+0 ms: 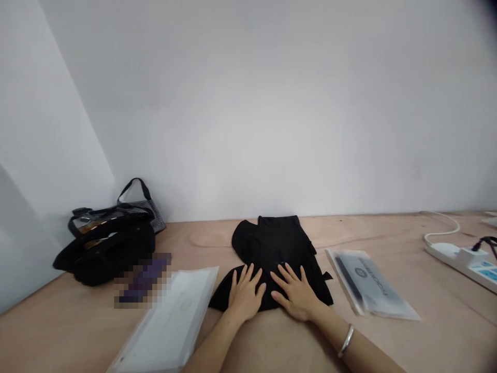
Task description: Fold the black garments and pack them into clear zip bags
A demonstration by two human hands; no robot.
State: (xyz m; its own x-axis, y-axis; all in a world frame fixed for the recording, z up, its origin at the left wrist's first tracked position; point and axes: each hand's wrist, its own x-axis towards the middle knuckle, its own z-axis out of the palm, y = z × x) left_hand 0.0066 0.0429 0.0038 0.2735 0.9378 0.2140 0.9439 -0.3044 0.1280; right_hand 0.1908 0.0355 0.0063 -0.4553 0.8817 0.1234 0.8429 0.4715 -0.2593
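A black cloth garment [277,241] lies spread on the wooden table, with a curved flap toward the left and a small tab sticking out at the right. My left hand [246,294] rests flat on its near left part, fingers spread. Beside it, my right hand [295,294] presses on the near right part, fingers apart too. Neither hand grips the cloth. To the right is a frosted plastic bag [382,290] with printed lettering and something dark inside. Another pale plastic bag [174,311] lies left of my left forearm.
A black bag [112,254] stands at the left by the wall, with a striped bag [157,215] behind it. A pixelated dark purple item [143,282] lies near them. At the right is a white power strip [462,261] with cords. The wall [287,129] bounds the table's back.
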